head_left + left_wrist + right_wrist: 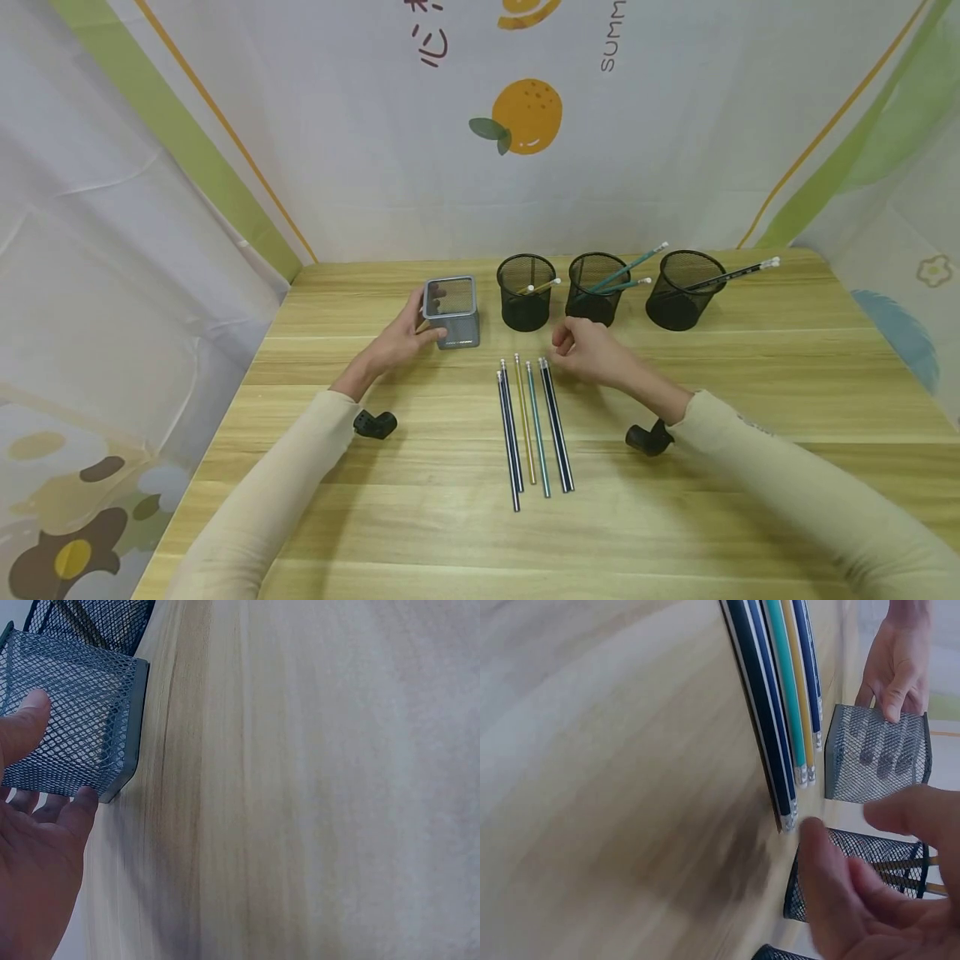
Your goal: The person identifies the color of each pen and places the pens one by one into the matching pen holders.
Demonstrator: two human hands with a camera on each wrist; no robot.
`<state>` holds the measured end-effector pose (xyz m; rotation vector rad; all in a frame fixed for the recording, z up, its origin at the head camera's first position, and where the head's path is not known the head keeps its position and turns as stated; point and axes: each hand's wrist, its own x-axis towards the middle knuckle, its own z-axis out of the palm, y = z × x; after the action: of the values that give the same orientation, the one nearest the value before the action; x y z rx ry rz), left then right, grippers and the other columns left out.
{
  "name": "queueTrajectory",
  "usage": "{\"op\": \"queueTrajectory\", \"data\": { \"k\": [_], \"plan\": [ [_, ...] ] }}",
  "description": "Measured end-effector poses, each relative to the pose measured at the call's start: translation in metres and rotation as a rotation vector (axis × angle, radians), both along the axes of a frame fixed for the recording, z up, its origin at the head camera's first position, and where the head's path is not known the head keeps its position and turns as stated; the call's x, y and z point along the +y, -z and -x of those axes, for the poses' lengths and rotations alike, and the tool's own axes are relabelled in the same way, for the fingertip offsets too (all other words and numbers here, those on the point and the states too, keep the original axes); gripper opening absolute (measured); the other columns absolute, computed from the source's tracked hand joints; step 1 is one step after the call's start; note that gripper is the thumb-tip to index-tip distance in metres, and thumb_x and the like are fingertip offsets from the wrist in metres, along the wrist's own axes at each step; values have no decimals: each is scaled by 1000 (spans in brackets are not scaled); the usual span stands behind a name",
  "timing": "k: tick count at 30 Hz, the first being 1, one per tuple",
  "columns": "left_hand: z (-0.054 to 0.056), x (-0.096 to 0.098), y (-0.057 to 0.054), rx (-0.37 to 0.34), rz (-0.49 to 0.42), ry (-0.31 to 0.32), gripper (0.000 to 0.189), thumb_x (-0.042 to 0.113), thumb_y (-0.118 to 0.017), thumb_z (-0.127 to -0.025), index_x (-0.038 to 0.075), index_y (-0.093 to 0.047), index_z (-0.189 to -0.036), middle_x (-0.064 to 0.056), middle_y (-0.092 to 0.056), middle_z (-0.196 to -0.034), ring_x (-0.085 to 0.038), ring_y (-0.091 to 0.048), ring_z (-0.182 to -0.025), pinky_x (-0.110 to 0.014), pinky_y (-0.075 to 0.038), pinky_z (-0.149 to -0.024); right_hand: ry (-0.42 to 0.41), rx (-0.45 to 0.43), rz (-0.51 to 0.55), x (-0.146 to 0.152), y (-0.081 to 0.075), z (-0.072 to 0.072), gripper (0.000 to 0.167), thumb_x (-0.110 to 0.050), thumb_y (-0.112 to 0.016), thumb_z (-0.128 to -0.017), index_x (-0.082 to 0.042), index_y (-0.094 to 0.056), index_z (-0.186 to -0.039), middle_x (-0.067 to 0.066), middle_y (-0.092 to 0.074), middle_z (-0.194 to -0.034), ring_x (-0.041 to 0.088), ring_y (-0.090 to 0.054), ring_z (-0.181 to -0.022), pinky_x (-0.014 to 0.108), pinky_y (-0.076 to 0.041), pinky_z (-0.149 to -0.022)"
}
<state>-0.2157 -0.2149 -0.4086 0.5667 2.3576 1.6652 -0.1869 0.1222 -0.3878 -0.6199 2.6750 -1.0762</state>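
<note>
My left hand (401, 340) grips a square grey mesh pencil holder (459, 331), thumb on the near side and fingers behind, as the right wrist view also shows. No pencils show inside this holder. My right hand (592, 354) hovers over the eraser ends of pencils lying side by side; thumb and forefinger are apart with nothing between them. Nearest to it are two dark striped pencils (557, 425). Left of those lie a teal pencil (538, 433), a gold pencil (526, 421) and two more dark pencils (510, 437), erasers pointing away from me.
Three round black mesh cups line the table's back: one (525, 314) with gold pencils, a middle one (591, 310) with teal pencils, and a right one (671, 311) with dark pencils. A printed curtain (360, 167) hangs behind the wooden table (427, 517).
</note>
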Motion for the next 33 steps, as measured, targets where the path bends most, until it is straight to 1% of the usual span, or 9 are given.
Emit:
{"op": "queueTrajectory", "data": {
  "k": [5, 7, 10, 14, 18, 20, 26, 30, 33],
  "plan": [
    [-1, 1, 0, 0, 6, -3, 72, -5, -57, -101, 2, -14, -158, -22, -26, -157, -37, -20, -149, -51, -20, -119, -56, -112, -92, -1, 5, 0, 16, -14, -72, -89, -1, -63, -88, 3, -64, -73, 16, -59, -66, 30, -50, -64],
    [-1, 1, 0, 0, 6, -2, 72, -5, -57, -101, 3, -14, -158, -22, -26, -157, -37, -20, -149, -52, -20, -119, -81, -155, -106, -2, 7, 0, 15, -12, -73, -89, -2, -63, -82, 3, -65, -67, 15, -61, -60, 27, -50, -62],
    [0, 1, 0, -1, 1, 2, 72, -6, -57, -101, 2, -14, -158, -22, -26, -157, -37, -20, -149, -51, -20, -119, -102, -206, -98, -2, 8, -1, 18, -7, -71, -90, -1, -63, -76, 4, -66, -62, 16, -65, -56, 24, -52, -61],
    [1, 1, 1, -2, -4, 4, 72, -6, -57, -100, 2, -14, -158, -23, -26, -157, -37, -20, -149, -50, -20, -119, -102, -255, -68, -3, 8, -2, 19, -2, -69, -90, 1, -63, -73, 6, -67, -62, 20, -70, -56, 25, -57, -59],
    [1, 1, 1, 1, -3, 4, 72, -6, -56, -100, 2, -13, -158, -23, -25, -158, -37, -20, -149, -51, -20, -119, -112, -235, -99, -5, 8, -2, 23, -1, -69, -89, 0, -63, -67, 7, -67, -60, 20, -70, -55, 26, -58, -61],
    [1, 1, 1, 2, -2, 6, 72, -6, -56, -100, 2, -13, -158, -23, -24, -158, -37, -20, -149, -51, -20, -119, -116, -221, -124, -7, 8, -2, 30, -2, -69, -89, -3, -61, -60, 7, -66, -57, 20, -70, -54, 25, -57, -62],
    [1, 0, 0, 2, -5, 3, 73, -7, -56, -100, 3, -13, -158, -25, -23, -158, -38, -19, -149, -51, -19, -119, -124, -194, -201, -13, 6, -1, 47, -7, -71, -90, -12, -51, -47, 6, -64, -52, 18, -68, -51, 21, -50, -55],
    [0, 0, 0, 5, 3, -1, 72, -7, -56, -100, 2, -14, -158, -26, -23, -158, -38, -19, -149, -52, -18, -120, -130, -171, -237, -16, 3, -1, 47, -5, -70, -88, -12, -52, -45, 7, -63, -51, 20, -67, -49, 21, -47, -55],
    [0, 0, 0, 6, 1, 4, 71, -7, -56, -100, 1, -14, -157, -26, -23, -157, -38, -18, -149, -52, -18, -120, -124, -170, -256, -17, 2, -1, 47, -4, -69, -87, -11, -52, -44, 8, -63, -51, 22, -66, -49, 21, -42, -51]
  ]
}}
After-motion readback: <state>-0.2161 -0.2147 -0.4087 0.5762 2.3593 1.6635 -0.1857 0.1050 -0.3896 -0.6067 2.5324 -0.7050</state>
